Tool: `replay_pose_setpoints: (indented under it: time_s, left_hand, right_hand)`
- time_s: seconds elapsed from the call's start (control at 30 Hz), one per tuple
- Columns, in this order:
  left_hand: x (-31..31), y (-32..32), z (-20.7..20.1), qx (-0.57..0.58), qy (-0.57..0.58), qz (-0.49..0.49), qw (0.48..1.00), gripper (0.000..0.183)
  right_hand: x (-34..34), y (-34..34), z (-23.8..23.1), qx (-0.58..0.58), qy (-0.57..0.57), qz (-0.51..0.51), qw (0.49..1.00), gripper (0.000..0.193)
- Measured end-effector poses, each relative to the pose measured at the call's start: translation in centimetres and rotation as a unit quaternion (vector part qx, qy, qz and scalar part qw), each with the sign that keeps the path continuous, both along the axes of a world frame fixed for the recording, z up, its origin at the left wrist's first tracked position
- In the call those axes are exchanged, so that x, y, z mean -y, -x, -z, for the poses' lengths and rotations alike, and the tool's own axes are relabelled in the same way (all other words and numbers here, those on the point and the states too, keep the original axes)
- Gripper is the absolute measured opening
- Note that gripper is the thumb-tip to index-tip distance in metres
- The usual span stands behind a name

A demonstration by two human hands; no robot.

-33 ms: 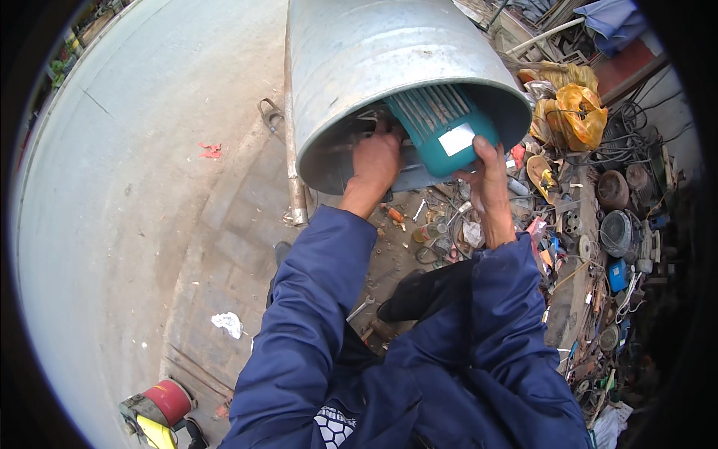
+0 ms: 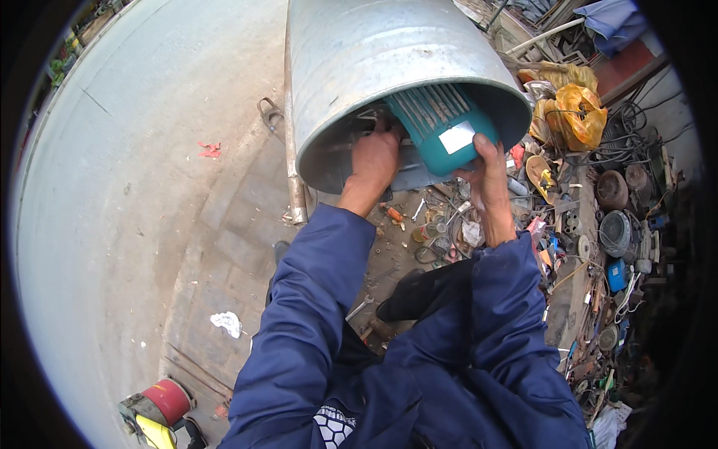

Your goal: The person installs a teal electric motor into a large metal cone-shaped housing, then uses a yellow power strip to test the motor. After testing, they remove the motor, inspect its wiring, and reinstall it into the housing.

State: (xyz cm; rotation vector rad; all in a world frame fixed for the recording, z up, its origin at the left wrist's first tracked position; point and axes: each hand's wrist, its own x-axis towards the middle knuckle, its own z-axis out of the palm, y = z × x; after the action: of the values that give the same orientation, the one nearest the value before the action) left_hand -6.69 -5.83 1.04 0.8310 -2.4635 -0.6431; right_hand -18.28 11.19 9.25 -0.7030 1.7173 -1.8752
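A large grey sheet-metal cylinder [image 2: 396,45] lies with its open mouth toward me. In the mouth, on the right, is a teal electric motor [image 2: 434,153] with cooling fins and a blank-looking white label. My right hand [image 2: 488,179] grips the motor's rounded end, thumb on its side and fingers underneath. Inside the mouth, left of the motor, my left hand [image 2: 375,159] has its fingers curled in the shadow beside the fins. Its fingertips and whatever they hold are hidden.
A rusty pipe [image 2: 294,165] runs along the cylinder's left side. Wrenches, including one [image 2: 360,308] by my foot, and an orange-handled tool [image 2: 395,215] lie below. Scrap parts and a yellow plastic bag [image 2: 580,116] crowd the right. A red-and-yellow machine [image 2: 166,400] stands lower left.
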Motion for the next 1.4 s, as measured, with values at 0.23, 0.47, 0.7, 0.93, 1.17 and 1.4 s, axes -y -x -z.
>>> replay_pose_setpoints:
  time_s: [0.23, 0.47, 0.7, 0.93, 1.17, 1.4]
  left_hand:
    - [0.9, -2.1, 0.0, -0.053, 0.046, -0.012, 0.997, 0.042]
    - [1.8, -3.9, -0.1, -0.097, 0.003, -0.112, 0.989, 0.036]
    - [2.9, -3.8, 0.1, -0.106, -0.005, -0.118, 0.987, 0.038]
    - [2.2, -4.1, -0.9, -0.093, 0.013, -0.104, 0.99, 0.035]
    - [-0.5, -3.5, -1.6, -0.191, -0.103, -0.044, 0.975, 0.029]
    - [-4.2, -0.8, -1.6, -0.277, -0.485, 0.08, 0.825, 0.088]
  right_hand:
    - [0.9, 0.3, -2.4, 0.042, -0.043, -0.011, 0.998, 0.083]
    - [2.1, -0.2, -4.3, 0.147, -0.079, 0.031, 0.986, 0.09]
    - [1.9, -1.4, -3.4, 0.261, -0.051, -0.001, 0.964, 0.09]
    - [0.5, -3.7, -0.7, 0.255, 0.009, 0.005, 0.967, 0.103]
    - [-0.3, -3.4, 1.2, 0.246, 0.043, 0.009, 0.968, 0.103]
    - [-0.1, -4.1, 1.7, 0.199, 0.049, 0.022, 0.979, 0.103]
